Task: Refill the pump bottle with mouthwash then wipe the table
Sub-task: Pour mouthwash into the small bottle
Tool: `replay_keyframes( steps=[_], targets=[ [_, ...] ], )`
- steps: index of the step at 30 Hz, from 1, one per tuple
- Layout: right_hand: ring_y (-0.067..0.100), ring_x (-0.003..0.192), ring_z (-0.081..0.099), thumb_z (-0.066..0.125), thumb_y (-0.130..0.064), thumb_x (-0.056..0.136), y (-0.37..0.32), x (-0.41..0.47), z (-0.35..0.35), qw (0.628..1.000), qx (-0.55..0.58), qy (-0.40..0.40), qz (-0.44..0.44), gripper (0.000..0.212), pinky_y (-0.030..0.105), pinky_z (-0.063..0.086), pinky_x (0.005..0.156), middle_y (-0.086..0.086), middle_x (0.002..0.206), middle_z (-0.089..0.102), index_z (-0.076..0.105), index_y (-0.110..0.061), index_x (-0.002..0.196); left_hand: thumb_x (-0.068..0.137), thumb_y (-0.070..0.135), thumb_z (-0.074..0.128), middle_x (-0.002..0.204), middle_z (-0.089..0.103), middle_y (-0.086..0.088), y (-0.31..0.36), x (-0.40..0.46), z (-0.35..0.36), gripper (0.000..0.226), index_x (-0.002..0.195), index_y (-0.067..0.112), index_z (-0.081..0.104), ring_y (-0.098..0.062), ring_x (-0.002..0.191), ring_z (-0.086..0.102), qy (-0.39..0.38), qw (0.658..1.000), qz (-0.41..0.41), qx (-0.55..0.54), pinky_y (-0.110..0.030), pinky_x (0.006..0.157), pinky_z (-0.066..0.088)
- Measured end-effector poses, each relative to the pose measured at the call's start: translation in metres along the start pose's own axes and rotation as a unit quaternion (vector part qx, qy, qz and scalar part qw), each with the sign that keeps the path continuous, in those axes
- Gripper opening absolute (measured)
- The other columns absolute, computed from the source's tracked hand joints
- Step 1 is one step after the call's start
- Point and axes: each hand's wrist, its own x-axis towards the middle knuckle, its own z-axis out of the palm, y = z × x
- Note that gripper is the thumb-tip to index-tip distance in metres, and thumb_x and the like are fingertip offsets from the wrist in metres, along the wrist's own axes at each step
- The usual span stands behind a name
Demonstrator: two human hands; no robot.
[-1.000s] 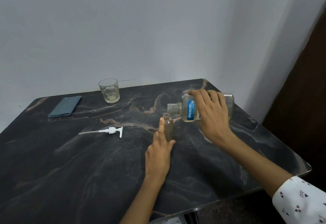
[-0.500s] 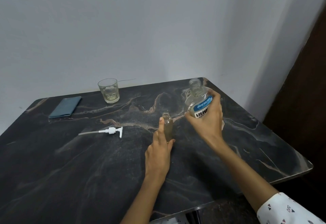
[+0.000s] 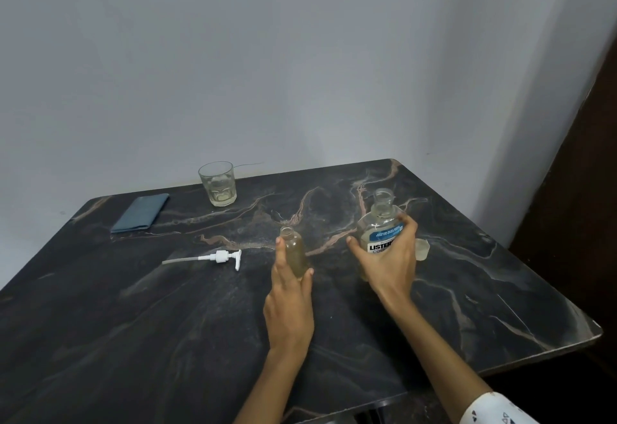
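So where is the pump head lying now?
In the head view the pump head lies flat on the table, left of the small bottle held by the left hand, and nearer than the glass.

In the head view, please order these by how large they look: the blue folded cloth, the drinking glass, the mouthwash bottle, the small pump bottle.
1. Clear mouthwash bottle with blue label, partly hidden
2. Blue folded cloth
3. Clear drinking glass and small clear pump bottle: too alike to rank.

Matt dark marble-look table (image 3: 167, 340), clear glass tumbler (image 3: 217, 183), folded blue cloth (image 3: 140, 212).
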Motion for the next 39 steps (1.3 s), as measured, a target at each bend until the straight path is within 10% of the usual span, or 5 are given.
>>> replay_keyframes(
  steps=[13, 24, 30, 39],
  targets=[
    [0.021, 0.104, 0.058, 0.084, -0.040, 0.060, 0.011, 0.000, 0.004, 1.000, -0.008, 0.015, 0.020, 0.096, 0.041, 0.052, 0.085, 0.002, 0.123, 0.054, 0.027, -0.025, 0.135, 0.091, 0.031, 0.056, 0.138, 0.048, -0.013, -0.043, -0.006, -0.045, 0.081, 0.147, 0.034, -0.004, -0.034, 0.092, 0.065, 0.032, 0.996, -0.060, 0.057, -0.044, 0.073, 0.051],
    [0.038, 0.131, 0.031, 0.083, -0.051, 0.054, 0.010, -0.007, 0.003, 0.998, -0.040, 0.034, -0.044, 0.130, 0.054, 0.037, 0.101, 0.023, 0.145, 0.025, 0.001, -0.017, 0.149, 0.090, 0.037, 0.056, 0.138, 0.049, -0.006, -0.049, -0.012, -0.055, 0.084, 0.128, 0.059, -0.016, -0.030, 0.101, 0.062, 0.016, 0.995, -0.054, 0.086, -0.041, 0.081, 0.048],
    [0.031, 0.106, 0.035, 0.058, -0.060, 0.071, 0.007, -0.014, -0.003, 0.938, -0.088, 0.189, -0.278, 0.082, 0.051, 0.032, 0.092, 0.010, 0.114, 0.031, 0.028, -0.008, 0.126, 0.089, 0.039, 0.057, 0.134, 0.053, -0.003, -0.065, -0.018, -0.072, 0.091, 0.124, 0.064, -0.023, -0.026, 0.100, 0.063, 0.020, 0.995, -0.054, 0.085, -0.039, 0.082, 0.048],
    [0.031, 0.097, 0.042, 0.057, -0.038, 0.075, -0.013, -0.040, 0.018, 0.905, -0.039, 0.103, -0.410, 0.052, 0.040, 0.032, 0.087, 0.010, 0.106, 0.041, 0.038, -0.008, 0.112, 0.088, 0.039, 0.059, 0.128, 0.058, 0.001, -0.102, -0.011, -0.114, 0.102, 0.125, 0.057, -0.034, -0.023, 0.107, 0.060, 0.015, 0.994, -0.086, 0.071, -0.040, 0.092, 0.045]
  ],
)
